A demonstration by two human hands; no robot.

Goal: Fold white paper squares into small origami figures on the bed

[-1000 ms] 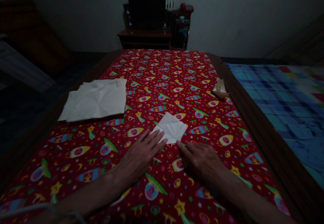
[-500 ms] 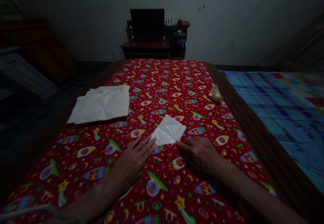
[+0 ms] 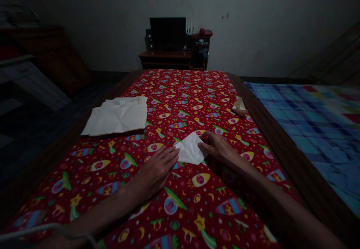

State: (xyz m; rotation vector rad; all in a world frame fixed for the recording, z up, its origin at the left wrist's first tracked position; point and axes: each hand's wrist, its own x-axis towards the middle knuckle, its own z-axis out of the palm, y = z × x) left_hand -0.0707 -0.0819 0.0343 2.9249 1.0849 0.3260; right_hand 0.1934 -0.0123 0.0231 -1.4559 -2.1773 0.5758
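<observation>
A small folded sheet of white paper point(image 3: 190, 148) lies on the red printed cloth point(image 3: 174, 189), with crease lines across it. My left hand point(image 3: 157, 166) rests flat on the cloth, its outstretched fingertips touching the paper's left corner. At the paper's right side, my right hand point(image 3: 216, 146) has its thumb and fingers pinched on the edge. To the left lies a stack of larger creased paper sheets point(image 3: 119, 117). Farther off on the right sits a small folded paper piece point(image 3: 239, 107).
Beyond the cloth's far end, a dark monitor point(image 3: 168, 33) stands on a wooden desk point(image 3: 165, 59) by the wall. A blue checked sheet point(image 3: 292, 121) spreads at the right. A white cable point(image 3: 50, 227) crosses my left forearm.
My right hand has moved up and taken the paper's right edge between thumb and fingers. The paper has turned slightly and its right side looks bent. My left hand stays at the left corner.
</observation>
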